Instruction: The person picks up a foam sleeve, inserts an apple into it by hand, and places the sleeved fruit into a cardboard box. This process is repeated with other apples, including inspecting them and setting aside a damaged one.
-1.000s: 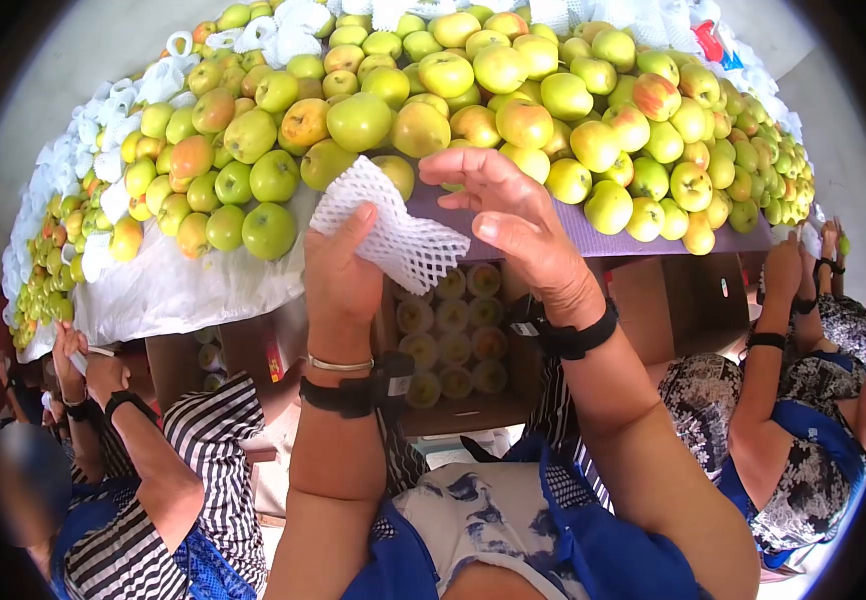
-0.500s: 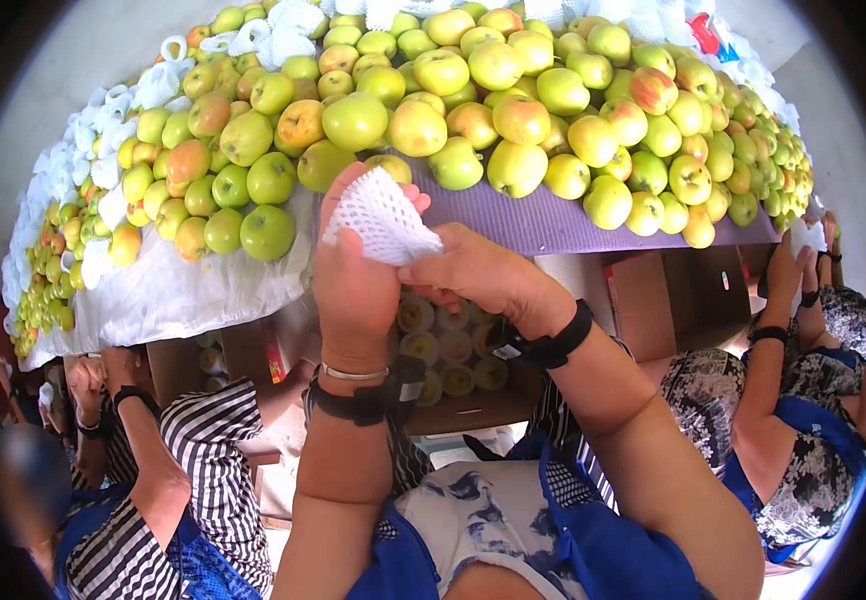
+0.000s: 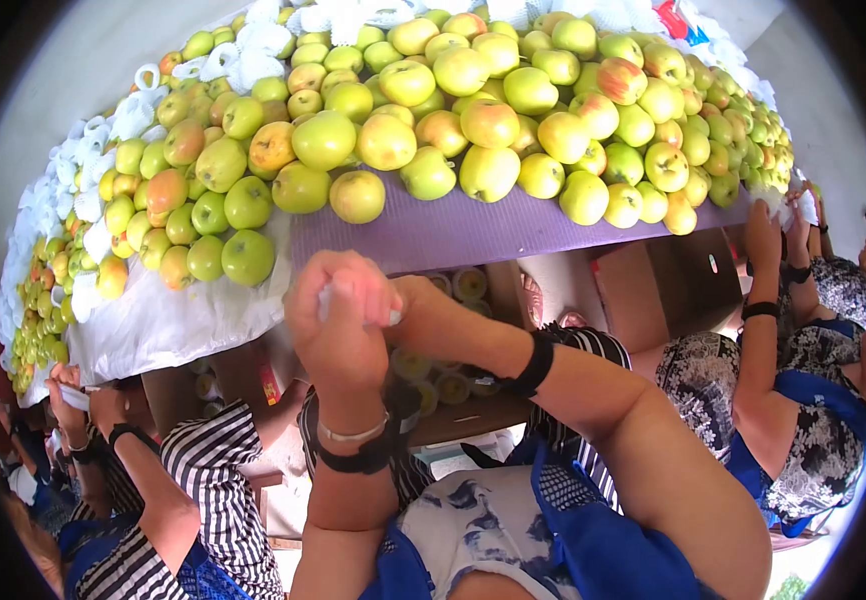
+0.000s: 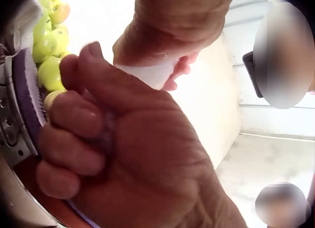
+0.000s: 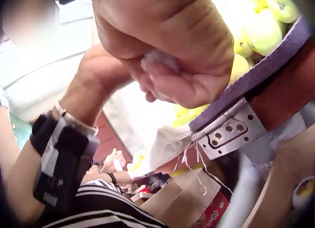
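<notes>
My left hand (image 3: 341,305) is curled into a fist in front of the purple table edge, with a bit of white foam fruit net (image 3: 325,299) showing between its fingers. In the left wrist view the fingers fold over this whitish net against the palm. Close beside it, my right hand (image 3: 418,308) overlaps the left one in the head view. Its curled fingers grip white foam net (image 5: 160,60), as the right wrist view shows. Most of the net is hidden inside the hands. Nearest beyond them on the table lie green-yellow apples (image 3: 358,196).
A big heap of apples (image 3: 488,125) covers the purple padded table (image 3: 513,222), with piled foam nets (image 3: 258,55) behind. Below stand a carton of netted apples (image 3: 453,412) and another open carton (image 3: 643,290). People work on both sides, one in a striped garment (image 3: 215,450).
The foam net, earlier spread out in the left hand, is now bunched inside the fingers. The right hand has come in from the right to the left hand. Apples near the front edge shifted.
</notes>
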The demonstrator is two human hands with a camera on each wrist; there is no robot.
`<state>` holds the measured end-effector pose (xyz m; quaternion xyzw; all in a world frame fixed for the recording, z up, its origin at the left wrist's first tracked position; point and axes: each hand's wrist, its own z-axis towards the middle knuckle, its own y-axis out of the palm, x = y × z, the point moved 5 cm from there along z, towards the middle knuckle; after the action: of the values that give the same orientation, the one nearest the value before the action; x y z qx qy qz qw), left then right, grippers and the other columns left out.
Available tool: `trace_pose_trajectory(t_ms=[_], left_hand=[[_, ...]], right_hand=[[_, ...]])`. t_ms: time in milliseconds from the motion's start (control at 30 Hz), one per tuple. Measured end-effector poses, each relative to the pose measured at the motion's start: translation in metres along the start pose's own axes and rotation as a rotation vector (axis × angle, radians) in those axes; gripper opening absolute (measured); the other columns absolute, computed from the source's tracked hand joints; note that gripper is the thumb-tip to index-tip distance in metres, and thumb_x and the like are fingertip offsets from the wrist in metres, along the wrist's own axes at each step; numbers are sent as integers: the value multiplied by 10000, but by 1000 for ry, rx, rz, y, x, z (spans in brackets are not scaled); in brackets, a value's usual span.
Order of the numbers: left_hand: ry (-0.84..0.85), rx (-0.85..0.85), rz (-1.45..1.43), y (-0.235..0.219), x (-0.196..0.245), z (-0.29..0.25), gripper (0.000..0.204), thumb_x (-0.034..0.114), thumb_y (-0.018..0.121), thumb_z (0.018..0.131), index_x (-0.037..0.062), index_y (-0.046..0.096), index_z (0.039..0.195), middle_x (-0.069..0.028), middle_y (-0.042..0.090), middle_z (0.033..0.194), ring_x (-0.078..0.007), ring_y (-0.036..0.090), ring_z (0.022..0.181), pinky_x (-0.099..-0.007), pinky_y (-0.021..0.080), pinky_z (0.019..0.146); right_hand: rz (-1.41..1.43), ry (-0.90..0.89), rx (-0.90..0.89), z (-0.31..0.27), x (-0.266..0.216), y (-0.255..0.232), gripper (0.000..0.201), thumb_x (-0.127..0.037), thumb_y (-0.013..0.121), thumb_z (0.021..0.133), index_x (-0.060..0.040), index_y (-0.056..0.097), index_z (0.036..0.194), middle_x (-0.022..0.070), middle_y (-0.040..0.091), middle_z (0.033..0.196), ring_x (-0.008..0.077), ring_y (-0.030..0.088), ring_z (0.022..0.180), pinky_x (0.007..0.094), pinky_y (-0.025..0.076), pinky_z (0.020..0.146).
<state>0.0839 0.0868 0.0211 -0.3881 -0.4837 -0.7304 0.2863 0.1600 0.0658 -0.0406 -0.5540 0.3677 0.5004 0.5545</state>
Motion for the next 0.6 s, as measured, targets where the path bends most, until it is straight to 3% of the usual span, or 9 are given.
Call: trace_pose_trajectory(t_ms=[67, 167, 300, 400, 433, 500, 567, 600], left_hand=[[97, -86, 146, 13, 8, -5, 345, 262, 439, 944, 38, 462, 683, -25, 397, 565, -132, 370, 517, -289, 353, 515], [184, -168, 292, 31, 18, -13, 440, 313, 441, 942, 47, 427, 592, -29, 378, 525, -141, 350, 482, -292, 330, 511], [308, -366, 458, 54, 26, -22, 493, 381, 402, 945, 56, 378, 575, -32, 372, 523, -153, 359, 489, -314, 310, 518], [234, -129, 228, 36, 22, -16, 500, 416, 387, 943, 74, 355, 578, -26, 342, 515, -161, 346, 484, -309, 298, 524], [97, 13, 92, 25, 23, -10, 499, 436, 377, 941, 91, 336, 583, -20, 319, 511, -171, 338, 481, -317, 290, 525], [164, -74, 267, 33, 30, -18, 513, 461, 379, 933, 93, 342, 577, -18, 332, 517, -172, 336, 482, -310, 281, 520], [172, -251, 207, 55, 36, -28, 540, 489, 413, 913, 98, 349, 547, -14, 359, 516, -167, 329, 473, -295, 268, 499], [145, -359, 124, 57, 40, -31, 367, 279, 537, 820, 25, 454, 570, -40, 448, 546, -154, 432, 517, -282, 367, 561]], right_hand=[[-312, -87, 59, -1, -5, 4, 102, -157, 628, 746, -62, 596, 763, 135, 628, 738, 338, 605, 717, 374, 476, 599], [-248, -256, 299, -6, -24, -13, 178, -221, 644, 728, -85, 548, 662, 88, 582, 634, 305, 584, 604, 371, 452, 506], [-585, -439, 412, 6, -17, -27, 280, -275, 683, 661, -125, 464, 573, 73, 491, 543, 291, 547, 535, 374, 416, 454], [-444, -437, 365, 2, -15, -23, 261, -258, 685, 645, -128, 470, 574, 71, 494, 545, 294, 546, 536, 371, 418, 458], [-468, -448, 366, 0, -15, -22, 261, -251, 684, 647, -126, 468, 572, 72, 490, 542, 294, 544, 532, 370, 416, 455], [-517, -479, 381, 1, -18, -20, 261, -238, 681, 652, -122, 463, 568, 72, 484, 537, 294, 539, 524, 368, 413, 450], [-511, -568, 424, -3, -35, -28, 279, -192, 669, 687, -107, 437, 558, 77, 458, 523, 287, 512, 490, 359, 392, 425], [-519, -584, 424, -7, -38, -30, 286, -183, 666, 696, -103, 429, 556, 77, 452, 520, 284, 505, 482, 357, 386, 420]])
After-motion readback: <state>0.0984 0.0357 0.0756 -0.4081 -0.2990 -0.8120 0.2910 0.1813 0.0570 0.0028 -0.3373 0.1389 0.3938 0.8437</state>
